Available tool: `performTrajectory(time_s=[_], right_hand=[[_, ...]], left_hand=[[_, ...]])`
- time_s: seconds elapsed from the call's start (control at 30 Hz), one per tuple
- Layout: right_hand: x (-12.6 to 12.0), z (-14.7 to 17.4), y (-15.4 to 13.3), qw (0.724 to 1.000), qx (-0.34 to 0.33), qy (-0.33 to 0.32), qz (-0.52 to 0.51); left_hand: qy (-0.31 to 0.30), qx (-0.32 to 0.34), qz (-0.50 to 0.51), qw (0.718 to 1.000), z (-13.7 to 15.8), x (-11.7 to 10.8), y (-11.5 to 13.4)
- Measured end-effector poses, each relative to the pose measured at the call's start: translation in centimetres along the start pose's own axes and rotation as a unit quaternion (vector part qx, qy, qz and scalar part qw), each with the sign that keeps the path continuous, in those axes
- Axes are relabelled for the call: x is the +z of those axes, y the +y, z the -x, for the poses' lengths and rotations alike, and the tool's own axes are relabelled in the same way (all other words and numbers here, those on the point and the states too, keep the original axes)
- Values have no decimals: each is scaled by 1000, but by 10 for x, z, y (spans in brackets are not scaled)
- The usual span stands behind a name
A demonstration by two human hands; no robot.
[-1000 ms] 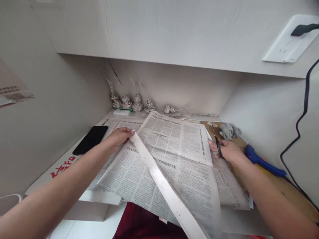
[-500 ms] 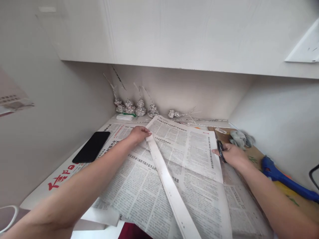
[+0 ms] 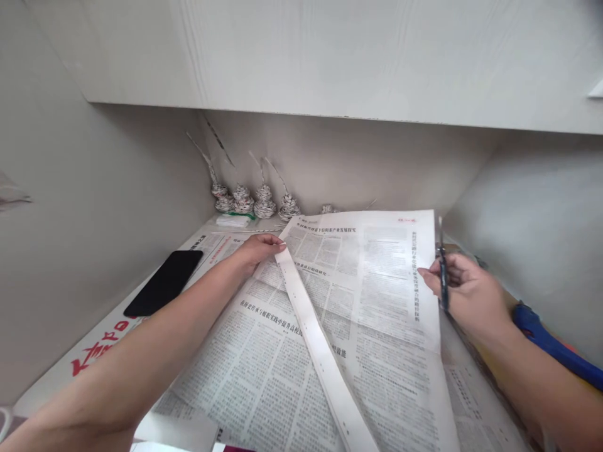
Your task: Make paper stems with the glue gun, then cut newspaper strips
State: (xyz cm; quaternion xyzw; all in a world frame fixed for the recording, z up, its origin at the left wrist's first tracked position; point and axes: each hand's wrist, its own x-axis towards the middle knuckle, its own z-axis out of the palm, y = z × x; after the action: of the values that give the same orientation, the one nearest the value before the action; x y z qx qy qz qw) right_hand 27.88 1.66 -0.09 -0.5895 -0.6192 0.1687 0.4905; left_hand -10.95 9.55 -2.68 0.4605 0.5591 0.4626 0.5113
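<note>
My left hand (image 3: 261, 248) pinches the top end of a long white paper strip (image 3: 308, 320) near the upper left corner of a newspaper sheet (image 3: 386, 295). From there the strip slants across the printed page toward the lower right. In my right hand (image 3: 471, 289) is a pair of scissors (image 3: 443, 270) with dark handles, its slim blades pointing upward. The scissors are just beyond the sheet's right edge, and my right thumb or a fingertip is at that edge. The sheet's far right part looks lifted off the table.
A black phone (image 3: 164, 282) lies to the left on more newspaper. Several gourd-shaped woven paper pieces (image 3: 265, 204) stand along the back wall beside a clear plastic packet (image 3: 233, 220). A blue glue gun (image 3: 556, 345) lies at right. Overhead, a cabinet panel (image 3: 301, 56) hangs low.
My right hand has moved right and slightly up with the scissors, and the sheet's right side has come up, hiding more of the back. My left hand stays on the strip's end.
</note>
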Motion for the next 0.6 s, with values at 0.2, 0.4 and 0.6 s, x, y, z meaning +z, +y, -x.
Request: performTrajectory(time_s=[0.2, 0.4, 0.6], right_hand=[[-15, 10, -23, 978, -116, 168, 46], [-5, -44, -20, 985, -2, 173, -5], [32, -106, -12, 994, 75, 74, 1]], left_hand=[[-38, -19, 42, 998, 4, -4, 4], [43, 34, 80, 995, -10, -6, 18], [189, 52, 68, 978, -41, 2, 26]])
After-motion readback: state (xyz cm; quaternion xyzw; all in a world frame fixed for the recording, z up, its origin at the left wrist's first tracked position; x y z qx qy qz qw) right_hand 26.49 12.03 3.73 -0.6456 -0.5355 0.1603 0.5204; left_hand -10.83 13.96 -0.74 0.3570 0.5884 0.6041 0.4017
